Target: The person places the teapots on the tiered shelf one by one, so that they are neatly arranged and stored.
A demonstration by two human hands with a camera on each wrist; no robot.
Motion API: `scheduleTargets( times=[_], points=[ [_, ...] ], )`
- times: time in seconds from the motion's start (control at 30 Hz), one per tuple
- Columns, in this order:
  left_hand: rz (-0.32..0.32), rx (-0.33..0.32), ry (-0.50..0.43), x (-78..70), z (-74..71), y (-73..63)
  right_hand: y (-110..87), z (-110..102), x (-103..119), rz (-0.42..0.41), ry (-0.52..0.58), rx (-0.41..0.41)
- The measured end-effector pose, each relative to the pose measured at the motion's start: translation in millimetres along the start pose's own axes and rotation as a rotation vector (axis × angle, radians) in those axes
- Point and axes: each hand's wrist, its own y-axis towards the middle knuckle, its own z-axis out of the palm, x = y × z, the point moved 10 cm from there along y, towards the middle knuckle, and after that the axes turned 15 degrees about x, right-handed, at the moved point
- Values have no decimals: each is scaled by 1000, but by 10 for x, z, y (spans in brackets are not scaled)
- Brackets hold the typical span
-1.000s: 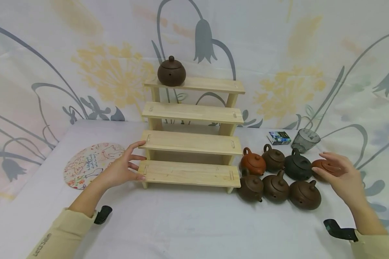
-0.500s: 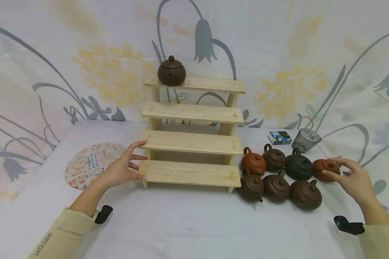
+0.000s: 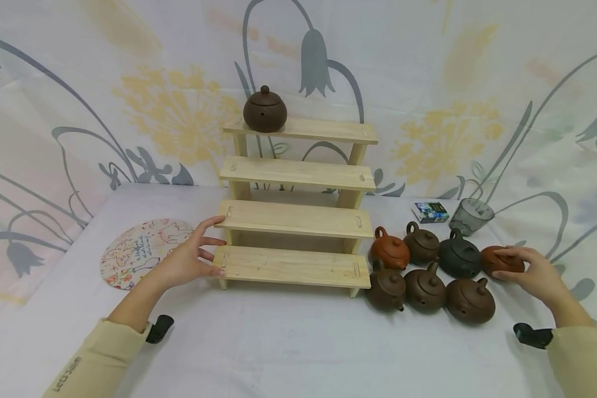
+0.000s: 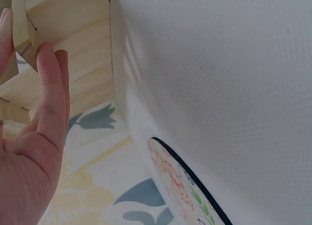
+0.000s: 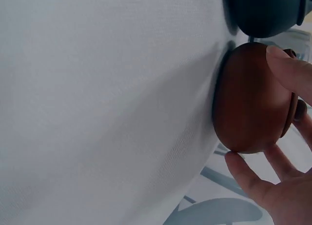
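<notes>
In the head view my left hand (image 3: 186,264) is at the left end of a stepped wooden rack (image 3: 291,218), its outstretched fingers touching the ends of the lower shelves. The left wrist view has these fingers (image 4: 48,88) against a board's end. At the far right, my right hand (image 3: 539,276) grips a small red-brown teapot (image 3: 499,262) standing on the cloth. Thumb and fingers lie round its body in the right wrist view, the thumb near the lid. A dark teapot (image 3: 459,254) stands just left of it. One round brown teapot (image 3: 265,110) sits on the top shelf.
Several other teapots crowd together right of the rack, among them an orange-red teapot (image 3: 389,250) and a brown teapot (image 3: 470,301). Behind them lie a small box (image 3: 430,212) and a clear glass (image 3: 471,216). A round patterned mat (image 3: 144,251) is at left.
My right hand has moved out to the right, round the red-brown teapot, and now closes on it. The left hand stays at the rack.
</notes>
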Motion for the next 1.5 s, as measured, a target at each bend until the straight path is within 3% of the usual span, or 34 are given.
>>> scheduleTargets(
  times=[0.3,0.67,0.9,1.03,1.2,1.5],
  points=[
    [11,3,-11,-16,-3,-9,88,75,-55,-1,60,62],
    [-8,11,-21,7,15,7,30,67,-216,145,163,50],
    [-6,11,-20,2,12,4,-8,35,-244,148,188,23],
    [1,12,-18,-4,12,6,5,51,-213,131,148,36],
    [-3,11,-12,-6,8,3,43,98,-224,117,136,85],
    [-4,10,-22,9,-2,-2,56,138,-289,193,234,177]
  ],
)
